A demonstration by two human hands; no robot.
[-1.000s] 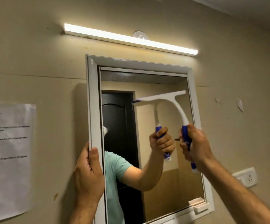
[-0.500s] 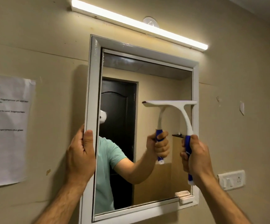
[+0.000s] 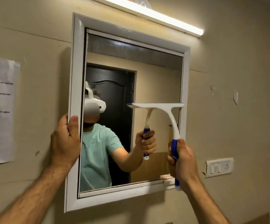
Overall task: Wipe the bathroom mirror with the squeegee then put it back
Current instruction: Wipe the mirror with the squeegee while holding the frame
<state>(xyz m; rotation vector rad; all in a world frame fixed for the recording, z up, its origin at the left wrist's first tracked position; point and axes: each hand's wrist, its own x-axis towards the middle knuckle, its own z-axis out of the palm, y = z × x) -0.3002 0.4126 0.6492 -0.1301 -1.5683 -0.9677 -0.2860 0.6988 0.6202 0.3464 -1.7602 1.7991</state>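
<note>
A white-framed mirror (image 3: pixel 76 65) hangs on the beige wall. The squeegee (image 3: pixel 171 113) is white with a blue grip, and its blade lies level against the right half of the glass, about halfway down. My right hand (image 3: pixel 182 160) is closed around the blue grip below the blade. My left hand (image 3: pixel 65 141) clasps the mirror's left frame edge, thumb on the front. The glass reflects a person in a teal shirt, a dark door and the squeegee.
A lit tube light (image 3: pixel 155 15) runs above the mirror. A paper notice (image 3: pixel 0 110) is taped to the wall at the left. A white switch plate (image 3: pixel 219 167) sits at the right, and a small white clip (image 3: pixel 169 179) at the frame's lower right corner.
The squeegee blade has gone from tilted near the top of the glass to level and lower down its right side. My left hand has kept its hold on the frame.
</note>
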